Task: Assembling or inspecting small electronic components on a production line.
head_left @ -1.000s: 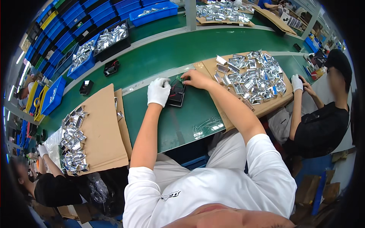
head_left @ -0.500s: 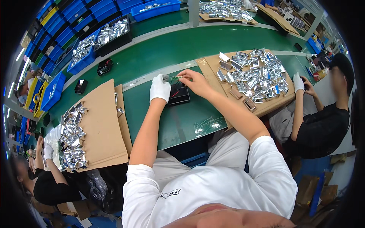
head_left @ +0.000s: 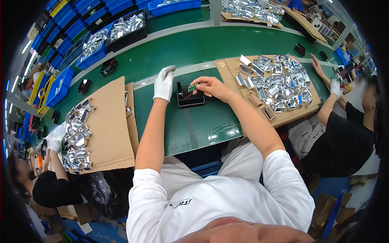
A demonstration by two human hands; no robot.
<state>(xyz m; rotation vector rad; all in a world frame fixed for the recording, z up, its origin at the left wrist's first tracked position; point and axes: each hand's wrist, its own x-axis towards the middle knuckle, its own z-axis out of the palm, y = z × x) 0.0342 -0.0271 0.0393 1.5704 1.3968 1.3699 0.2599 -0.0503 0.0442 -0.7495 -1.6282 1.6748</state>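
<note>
A small green circuit board [head_left: 192, 88] is pinched between the fingertips of my bare right hand [head_left: 214, 88]. It hovers over a black plastic case [head_left: 190, 102], which rests on the green bench mat, and a red wire shows inside the case. Just left of the case, raised above the mat, is my left hand [head_left: 163, 86] in a white glove. Its fingers stretch forward and hold nothing I can see. My right palm hides the board's far end.
Silvery metal housings [head_left: 279, 83] cover cardboard to the right; more [head_left: 77, 141] line the left cardboard [head_left: 109, 125]. Black cases [head_left: 108, 67] stand beyond on the green conveyor. Blue bins [head_left: 94, 44] are stacked at the far left. A co-worker sits at each side.
My left hand has let go of the board and drawn back left. My right hand holds the board lower, over the case. The right co-worker has reached an arm forward.
</note>
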